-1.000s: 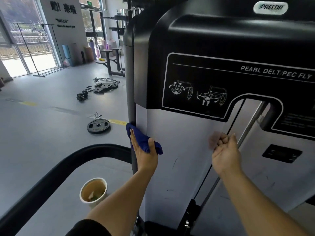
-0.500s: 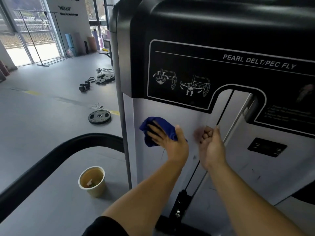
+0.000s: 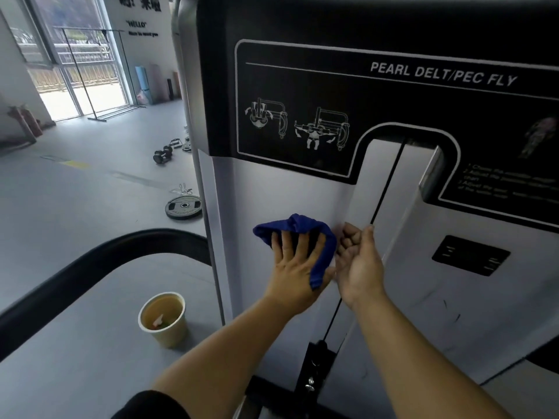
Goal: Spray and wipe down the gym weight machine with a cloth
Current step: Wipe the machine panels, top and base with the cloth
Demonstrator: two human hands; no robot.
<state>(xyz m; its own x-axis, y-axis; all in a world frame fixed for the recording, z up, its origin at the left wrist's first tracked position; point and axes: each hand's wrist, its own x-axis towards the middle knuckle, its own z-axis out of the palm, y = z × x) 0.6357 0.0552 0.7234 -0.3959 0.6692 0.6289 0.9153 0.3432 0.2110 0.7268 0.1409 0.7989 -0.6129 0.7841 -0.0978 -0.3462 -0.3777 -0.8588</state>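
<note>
cloth (image 3: 302, 229) slid right, now beside right hand (image 3: 358, 264)

Blue cloth (image 3: 298, 229), black-and-pale-grey machine (image 3: 272, 192), cream paper cup (image 3: 169, 326).

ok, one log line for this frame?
phase: wiping | left hand: pressing blue cloth flat on grey panel | right hand: curled, empty, beside cloth | spray bottle: not visible

A gym: a weight machine (image 3: 378, 116) labelled "PEARL DELT/PEC FLY", with a weight plate (image 3: 183, 206) and dumbbells (image 3: 162, 154) lying on the grey floor (image 3: 75, 207).
</note>
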